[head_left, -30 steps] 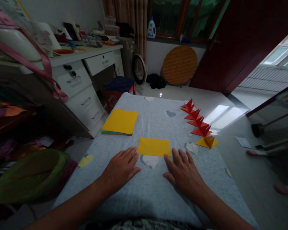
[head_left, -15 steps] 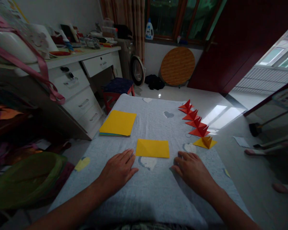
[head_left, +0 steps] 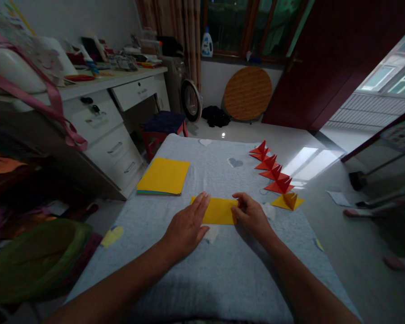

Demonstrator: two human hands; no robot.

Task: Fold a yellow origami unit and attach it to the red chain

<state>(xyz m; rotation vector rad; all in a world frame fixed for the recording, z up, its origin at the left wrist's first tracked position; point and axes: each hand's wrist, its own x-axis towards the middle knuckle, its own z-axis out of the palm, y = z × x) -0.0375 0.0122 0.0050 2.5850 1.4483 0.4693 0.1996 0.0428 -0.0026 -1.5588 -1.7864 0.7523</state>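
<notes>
A folded yellow sheet of paper (head_left: 220, 211) lies as a flat rectangle on the cloth-covered table (head_left: 219, 279). My left hand (head_left: 188, 225) rests flat over its left end, fingers stretched out and covering that part. At the right end, my right hand (head_left: 251, 216) has thumb and fingers pinched on the paper's edge. Beyond my left hand is a stack of square paper (head_left: 164, 175), yellow on top with other colours at the lower edge. Folded red paper pieces (head_left: 280, 183) stand in a row on the right, with a folded yellow piece (head_left: 288, 201) at the near end.
Left of the table are a white desk (head_left: 114, 126) with drawers, a stool (head_left: 164, 123) and a green-lined bin (head_left: 37, 256). A washing machine door (head_left: 191, 101) hangs open behind. A round wooden board (head_left: 248, 93) leans on the back wall.
My left hand has moved right onto the yellow paper's left end. My right hand has moved left and now pinches its right edge. The paper stays in about the same place.
</notes>
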